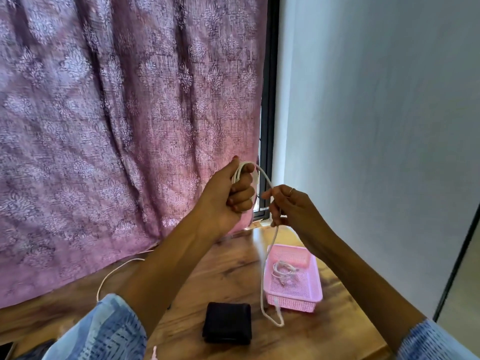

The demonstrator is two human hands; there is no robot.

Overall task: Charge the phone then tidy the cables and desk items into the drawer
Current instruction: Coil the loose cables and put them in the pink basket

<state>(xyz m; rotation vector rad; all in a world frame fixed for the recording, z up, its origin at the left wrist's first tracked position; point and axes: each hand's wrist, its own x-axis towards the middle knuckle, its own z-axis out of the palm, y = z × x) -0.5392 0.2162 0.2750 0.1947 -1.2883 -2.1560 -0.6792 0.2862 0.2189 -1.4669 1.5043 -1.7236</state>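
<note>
My left hand (228, 196) is raised above the desk and grips a few coiled loops of a white cable (265, 268). My right hand (288, 203) pinches the same cable just to the right of the coil. From there the free end hangs down to the wooden desk (228, 271) and curls in front of a pink mesh basket (294, 300). Inside the basket lies another coiled white cable (283, 271). A black square wallet-like item (228, 322) sits on the desk below my hands.
A second white cable (114, 271) runs across the desk at the left, under my left forearm. A pink patterned curtain (124, 126) hangs behind the desk, a pale wall stands at the right. A dark device corner (6, 350) shows at the bottom left.
</note>
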